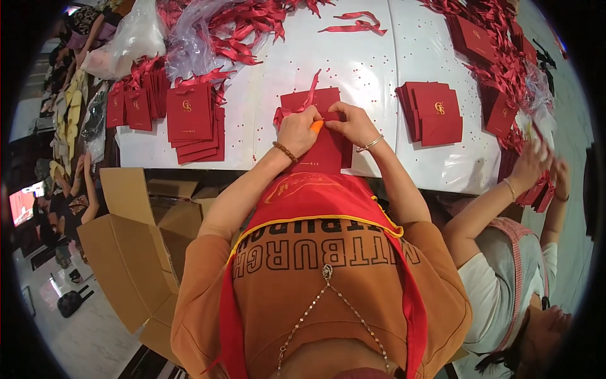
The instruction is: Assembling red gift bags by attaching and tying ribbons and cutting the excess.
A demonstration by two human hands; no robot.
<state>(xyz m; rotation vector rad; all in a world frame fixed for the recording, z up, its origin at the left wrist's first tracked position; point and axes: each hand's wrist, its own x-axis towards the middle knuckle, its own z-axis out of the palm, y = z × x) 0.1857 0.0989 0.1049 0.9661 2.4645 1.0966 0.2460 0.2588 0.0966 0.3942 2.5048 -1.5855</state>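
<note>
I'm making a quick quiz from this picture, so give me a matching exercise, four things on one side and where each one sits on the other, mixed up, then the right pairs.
Things:
1. dark red envelope
2. open cardboard box
3. loose red ribbon
4. clear plastic bag

Places:
A. on the floor, left of the person
B. far left corner of the white table
C. under the left hand and right hand
D. lying alone at the table's far edge, near the middle

Pairs: 1-C, 2-A, 3-D, 4-B
</note>
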